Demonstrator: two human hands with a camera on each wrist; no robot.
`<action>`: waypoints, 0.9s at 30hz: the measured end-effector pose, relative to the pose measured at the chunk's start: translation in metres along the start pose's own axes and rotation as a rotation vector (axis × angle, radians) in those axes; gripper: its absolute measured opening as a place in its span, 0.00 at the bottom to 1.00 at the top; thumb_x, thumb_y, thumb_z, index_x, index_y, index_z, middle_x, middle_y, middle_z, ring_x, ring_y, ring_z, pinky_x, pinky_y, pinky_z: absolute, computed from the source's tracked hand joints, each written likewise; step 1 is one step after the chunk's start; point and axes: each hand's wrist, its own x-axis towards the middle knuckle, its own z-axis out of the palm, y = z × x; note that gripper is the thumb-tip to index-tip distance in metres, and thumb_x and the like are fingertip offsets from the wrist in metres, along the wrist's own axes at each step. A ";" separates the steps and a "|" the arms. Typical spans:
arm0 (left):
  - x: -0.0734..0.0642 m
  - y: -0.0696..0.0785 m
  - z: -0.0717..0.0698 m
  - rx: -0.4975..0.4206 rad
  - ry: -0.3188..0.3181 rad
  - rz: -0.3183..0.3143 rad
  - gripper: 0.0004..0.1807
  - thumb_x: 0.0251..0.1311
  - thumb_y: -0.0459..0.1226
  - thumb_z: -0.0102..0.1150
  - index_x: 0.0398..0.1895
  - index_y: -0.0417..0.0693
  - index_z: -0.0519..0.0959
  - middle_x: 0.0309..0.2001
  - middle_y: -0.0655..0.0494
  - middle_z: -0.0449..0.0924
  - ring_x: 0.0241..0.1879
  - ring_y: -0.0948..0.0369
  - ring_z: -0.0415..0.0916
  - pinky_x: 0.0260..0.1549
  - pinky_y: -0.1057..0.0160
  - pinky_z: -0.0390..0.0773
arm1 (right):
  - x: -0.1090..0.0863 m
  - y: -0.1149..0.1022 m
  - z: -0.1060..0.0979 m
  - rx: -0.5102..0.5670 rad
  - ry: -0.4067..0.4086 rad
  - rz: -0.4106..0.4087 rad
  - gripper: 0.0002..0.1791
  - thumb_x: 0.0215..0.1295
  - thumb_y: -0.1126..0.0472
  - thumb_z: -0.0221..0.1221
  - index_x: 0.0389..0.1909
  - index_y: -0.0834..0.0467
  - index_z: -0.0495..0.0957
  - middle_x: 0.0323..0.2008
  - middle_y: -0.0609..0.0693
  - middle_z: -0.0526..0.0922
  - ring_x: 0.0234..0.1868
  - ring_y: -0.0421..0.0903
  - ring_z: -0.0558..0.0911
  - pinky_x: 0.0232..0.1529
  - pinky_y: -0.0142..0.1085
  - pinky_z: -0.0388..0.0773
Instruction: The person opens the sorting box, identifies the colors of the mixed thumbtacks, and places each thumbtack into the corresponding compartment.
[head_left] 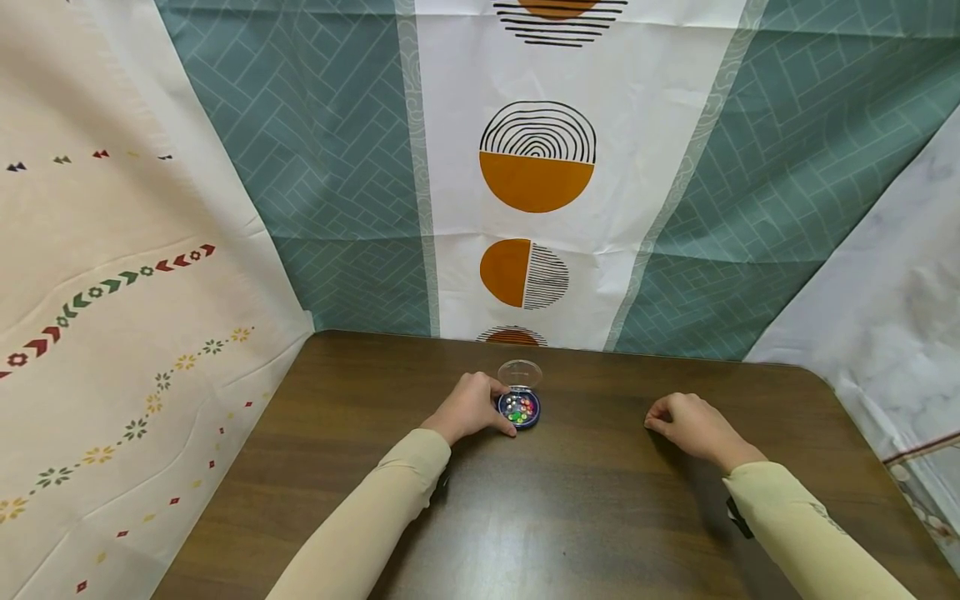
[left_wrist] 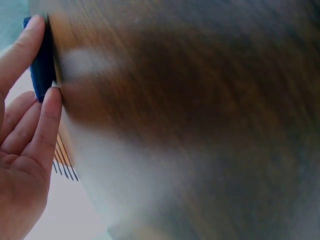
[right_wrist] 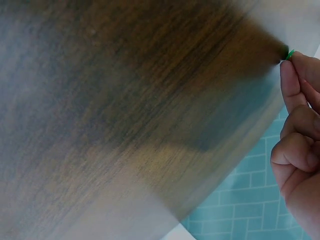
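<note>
A small round blue case (head_left: 525, 427) lies on the brown table with its clear lid (head_left: 521, 373) raised at the back. Inside are several small colourful pieces (head_left: 516, 416), red, green and pale ones among them. My left hand (head_left: 471, 406) grips the case from its left side, thumb at the near edge and fingers at the far edge. In the left wrist view the blue side (left_wrist: 44, 65) shows between the digits. Farther right, my right hand (head_left: 693, 425) is low over the table. It pinches a tiny green piece (right_wrist: 290, 54) between thumb and forefinger, mostly hidden by the fingertips.
The wooden table (head_left: 592, 508) reaches back to a patterned teal and white curtain (head_left: 360, 167). A cream cloth with coloured motifs (head_left: 97, 350) hangs on the left, and a pale marbled cloth (head_left: 892, 308) on the right.
</note>
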 end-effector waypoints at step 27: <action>0.001 -0.004 0.002 0.007 -0.004 0.003 0.41 0.23 0.52 0.80 0.49 0.46 0.82 0.45 0.57 0.84 0.41 0.67 0.77 0.44 0.64 0.78 | 0.017 -0.032 -0.008 0.050 0.063 -0.098 0.03 0.60 0.57 0.61 0.31 0.50 0.82 0.31 0.43 0.84 0.26 0.37 0.75 0.30 0.33 0.72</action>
